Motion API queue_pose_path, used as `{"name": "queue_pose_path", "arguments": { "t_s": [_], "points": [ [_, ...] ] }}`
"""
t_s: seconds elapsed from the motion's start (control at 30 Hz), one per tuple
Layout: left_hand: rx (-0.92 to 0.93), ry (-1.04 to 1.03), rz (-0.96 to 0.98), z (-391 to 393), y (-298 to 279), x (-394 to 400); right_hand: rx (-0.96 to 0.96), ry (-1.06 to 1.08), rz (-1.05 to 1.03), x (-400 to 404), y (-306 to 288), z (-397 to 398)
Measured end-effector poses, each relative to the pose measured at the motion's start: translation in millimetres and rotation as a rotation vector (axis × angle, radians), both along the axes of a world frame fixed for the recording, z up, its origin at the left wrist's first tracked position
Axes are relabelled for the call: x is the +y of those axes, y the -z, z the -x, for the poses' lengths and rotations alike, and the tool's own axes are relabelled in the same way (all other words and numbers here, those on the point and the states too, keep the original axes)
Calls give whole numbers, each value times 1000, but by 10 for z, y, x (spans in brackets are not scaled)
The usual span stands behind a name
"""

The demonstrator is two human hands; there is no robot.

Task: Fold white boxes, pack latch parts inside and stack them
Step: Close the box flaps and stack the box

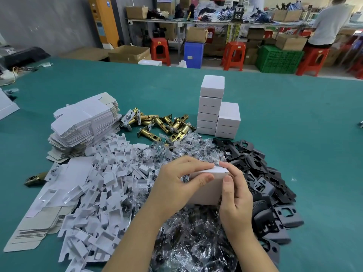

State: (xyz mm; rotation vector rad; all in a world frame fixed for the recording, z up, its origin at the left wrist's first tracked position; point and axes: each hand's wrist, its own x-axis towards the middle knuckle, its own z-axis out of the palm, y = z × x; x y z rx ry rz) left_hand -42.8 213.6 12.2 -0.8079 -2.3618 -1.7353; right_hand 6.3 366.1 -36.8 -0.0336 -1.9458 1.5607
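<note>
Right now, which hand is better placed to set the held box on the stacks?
Right, probably. The right hand grips the box on the side nearer the stacks, which stand ahead, slightly right.

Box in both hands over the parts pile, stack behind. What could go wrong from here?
1. The white box is held by the left hand and right hand above loose clear bags; if the grip slips, it may drop into the clutter.
2. The stack of closed boxes looks uneven, its taller column beside a shorter one; adding on top could topple it.
3. Brass latches lie close to the stack's base; reaching for one might nudge it.
</note>
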Motion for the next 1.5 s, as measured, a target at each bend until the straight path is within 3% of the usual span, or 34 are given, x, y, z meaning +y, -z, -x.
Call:
{"name": "queue_pose_path", "arguments": {
  "t_s": [0.4,0.83,1.13,1.5],
  "points": [
    [-23,92,27,-16,-36,5,40,10,-47,-5,-1,-12],
    [-333,168,-105,22,-114,-216,-5,29,-57,-6,-46,-10],
    [-254,136,-132,20,-118,-212,13,55,-71,-12,-38,-14],
    [-201,118,-87,13,-80,-187,168,68,-196,21,-40,14]
  ]
}}
